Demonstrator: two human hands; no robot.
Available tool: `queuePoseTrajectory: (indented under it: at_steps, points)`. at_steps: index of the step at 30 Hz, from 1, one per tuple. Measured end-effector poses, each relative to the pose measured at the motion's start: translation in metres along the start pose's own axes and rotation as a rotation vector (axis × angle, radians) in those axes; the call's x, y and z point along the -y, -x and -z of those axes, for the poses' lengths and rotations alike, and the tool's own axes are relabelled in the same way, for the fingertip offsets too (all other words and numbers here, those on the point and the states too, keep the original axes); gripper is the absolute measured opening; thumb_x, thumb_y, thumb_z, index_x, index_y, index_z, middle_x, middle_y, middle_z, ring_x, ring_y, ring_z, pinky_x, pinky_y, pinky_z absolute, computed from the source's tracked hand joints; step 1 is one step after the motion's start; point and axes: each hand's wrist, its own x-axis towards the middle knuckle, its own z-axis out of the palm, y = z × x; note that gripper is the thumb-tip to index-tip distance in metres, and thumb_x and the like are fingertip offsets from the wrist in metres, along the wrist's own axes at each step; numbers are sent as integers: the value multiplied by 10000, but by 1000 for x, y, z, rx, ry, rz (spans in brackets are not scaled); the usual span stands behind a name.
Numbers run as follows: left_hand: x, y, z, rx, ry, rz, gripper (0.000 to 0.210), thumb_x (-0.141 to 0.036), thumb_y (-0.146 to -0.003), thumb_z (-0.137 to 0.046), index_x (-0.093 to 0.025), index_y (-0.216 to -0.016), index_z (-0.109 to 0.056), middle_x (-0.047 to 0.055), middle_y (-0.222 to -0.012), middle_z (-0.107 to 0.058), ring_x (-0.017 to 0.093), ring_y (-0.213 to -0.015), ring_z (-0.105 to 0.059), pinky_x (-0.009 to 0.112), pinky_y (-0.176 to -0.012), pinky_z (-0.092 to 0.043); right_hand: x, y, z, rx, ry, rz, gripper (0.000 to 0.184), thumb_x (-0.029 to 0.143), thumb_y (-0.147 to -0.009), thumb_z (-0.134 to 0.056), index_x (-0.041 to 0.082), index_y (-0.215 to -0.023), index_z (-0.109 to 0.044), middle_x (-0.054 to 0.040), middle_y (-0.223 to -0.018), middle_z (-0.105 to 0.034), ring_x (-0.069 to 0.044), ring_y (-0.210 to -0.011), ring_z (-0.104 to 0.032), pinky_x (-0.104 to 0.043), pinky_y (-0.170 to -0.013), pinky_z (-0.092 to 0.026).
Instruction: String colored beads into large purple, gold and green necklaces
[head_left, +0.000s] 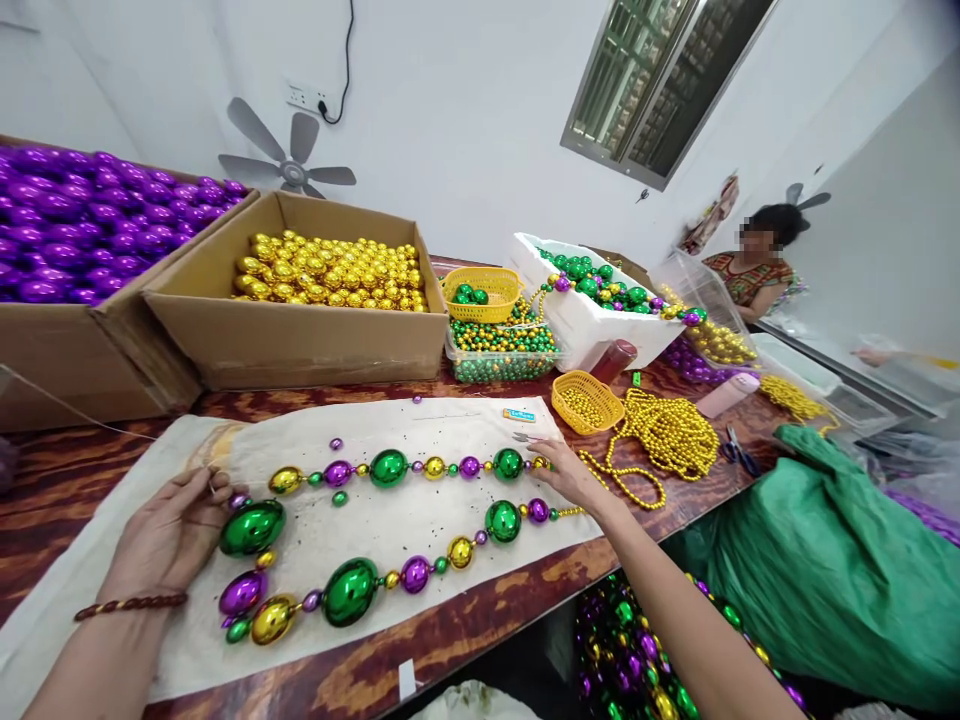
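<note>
A strand of large beads [388,468] in green, gold and purple lies in a long loop on a white cloth [450,510]. My left hand [169,525] is closed in a pinch at the loop's left end, beside a small purple bead and a big green one. What lies between its fingertips looks like the strand's thin string. At the upper right end, my right hand [566,472] has thumb and fingers around the strand's small gold beads. Slim metal tips of a tool [523,437] show just beyond those fingers. A loose purple bead [336,444] and green bead [340,498] rest inside the loop.
Cardboard boxes of purple balls [97,225] and gold balls [337,272] stand behind. Right of them are a bead tub [502,365], a white foam box [585,325], a yellow basket [587,402], coiled gold beads [667,435], scissors [739,450] and a green sack [847,580]. A person [754,265] sits far right.
</note>
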Motion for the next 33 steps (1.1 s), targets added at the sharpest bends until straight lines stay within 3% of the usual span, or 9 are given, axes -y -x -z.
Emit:
queuePoseTrajectory:
  at_steps: [4,8,12,22,28,33]
  points:
    - [0,3,-1,-10,-10,1,93,-55,-778,-626,-123,-841,-629,16,-818,-624,109,-696,-586,229,-653,-577,6,-8,-3,32,7,23,244,189,-831,-580,193,-1053,-681,-86,-1106,-659,-237,-1094,-553,-409,-979,-377]
    - [-1,6,-3,-12,-5,-8,82,-53,-780,-622,-114,-835,-621,11,-805,-611,95,-666,-573,233,-663,-578,17,-10,2,48,12,41,463,145,-810,-554,181,-1271,-559,-107,-1257,-590,-246,-1173,-504,-418,-1000,-365]
    - [-1,9,-5,-7,4,-13,74,-67,-776,-633,-111,-832,-616,13,-801,-604,93,-650,-570,232,-658,-578,35,-16,0,76,-19,74,614,250,-807,-609,203,-1391,-426,-104,-1371,-496,-260,-1263,-432,-430,-1051,-329]
    - [0,9,-7,9,49,-1,120,-87,-750,-677,-118,-854,-626,13,-811,-608,92,-664,-576,204,-664,-575,69,-38,0,90,63,109,490,314,-836,-615,204,-1303,-516,-89,-1310,-541,-239,-1215,-459,-391,-1029,-349]
    - [-2,12,-7,-22,86,45,159,-92,-719,-706,-132,-854,-633,19,-807,-628,103,-664,-578,201,-653,-570,82,-51,-13,147,162,111,179,269,-872,-575,214,-1005,-682,-64,-1133,-640,-235,-1144,-499,-401,-990,-345]
    - [-1,12,-6,-24,97,64,162,-104,-705,-721,-136,-833,-627,19,-798,-630,109,-661,-580,215,-655,-572,92,-54,-14,143,144,112,319,321,-856,-606,213,-1156,-619,-82,-1181,-621,-242,-1158,-494,-394,-974,-350]
